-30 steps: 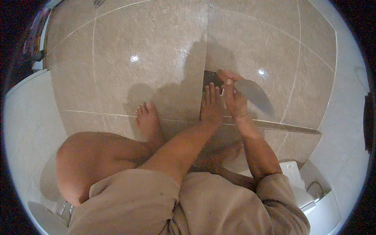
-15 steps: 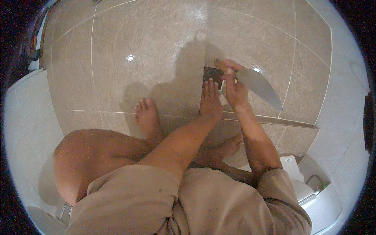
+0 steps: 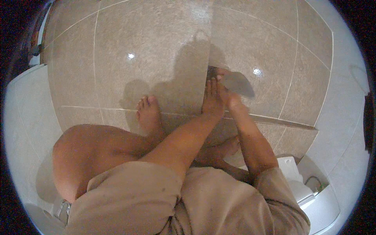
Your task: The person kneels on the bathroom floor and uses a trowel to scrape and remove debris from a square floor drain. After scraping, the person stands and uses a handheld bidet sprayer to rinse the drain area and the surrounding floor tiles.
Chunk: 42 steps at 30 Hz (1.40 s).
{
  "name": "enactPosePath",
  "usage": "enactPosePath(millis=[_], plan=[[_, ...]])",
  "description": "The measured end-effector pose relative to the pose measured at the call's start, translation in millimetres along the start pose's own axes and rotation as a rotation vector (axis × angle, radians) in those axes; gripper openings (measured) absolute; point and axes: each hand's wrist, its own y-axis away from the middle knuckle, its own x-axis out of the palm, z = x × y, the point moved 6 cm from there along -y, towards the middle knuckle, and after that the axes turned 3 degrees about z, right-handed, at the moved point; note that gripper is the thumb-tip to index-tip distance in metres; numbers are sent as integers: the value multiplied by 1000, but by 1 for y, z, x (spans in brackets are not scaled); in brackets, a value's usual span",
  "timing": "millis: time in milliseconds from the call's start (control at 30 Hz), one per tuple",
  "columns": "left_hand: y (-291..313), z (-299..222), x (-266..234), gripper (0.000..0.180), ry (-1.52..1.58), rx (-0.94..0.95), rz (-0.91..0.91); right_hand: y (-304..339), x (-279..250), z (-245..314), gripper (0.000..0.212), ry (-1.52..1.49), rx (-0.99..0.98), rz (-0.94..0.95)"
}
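My right hand [image 3: 232, 101] is closed around the handle of a trowel, and the trowel's grey pointed blade [image 3: 238, 85] sticks out to the right, blurred by motion. Most of the handle is hidden by my fingers. Close beside it, my left hand [image 3: 213, 103] lies with straight fingers reaching over the near side of a dark square patch [image 3: 212, 73] in the tiles. The two hands partly overlap in the picture. Only the far left part of the dark patch shows; whether it is a hole or a dark plate I cannot tell.
Beige tiles [image 3: 156, 43] with pale joints surround the patch, and a low step edge [image 3: 270, 121] runs in front. My bare foot [image 3: 148, 113] is on the tiles at left. White fixtures stand at lower right [image 3: 321, 207], and pale walls flank both sides.
My right hand has moved left, bringing the trowel closer over the dark patch and my left hand. The blade has turned and looks shorter. My left hand stays nearly in place.
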Motion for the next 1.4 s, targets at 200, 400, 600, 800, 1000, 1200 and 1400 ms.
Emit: enactPosePath(millis=[200,400,600,800,1000,1200,1400], plan=[[7,4,7,75,-159,-26,-7,-7,-4,3,25,-177,11,-61],[16,1,-22,74,-215,4,74,-8,5,-15,31,-221,93,-38],[4,14,0,70,-201,-18,115,-28,-39,-8,36,-504,545,-166],[-22,16,-15,68,38,14,-104,-17,-80,-118,49,-7,622,-96],[-26,2,-23,69,-55,10,-131,35,-84,-186,47,154,662,-84],[-30,15,-35,66,-506,79,29,20,-67,-105,54,376,457,19],[-37,18,-23,62,-714,167,47,12,1,-45,82,369,237,-266]])
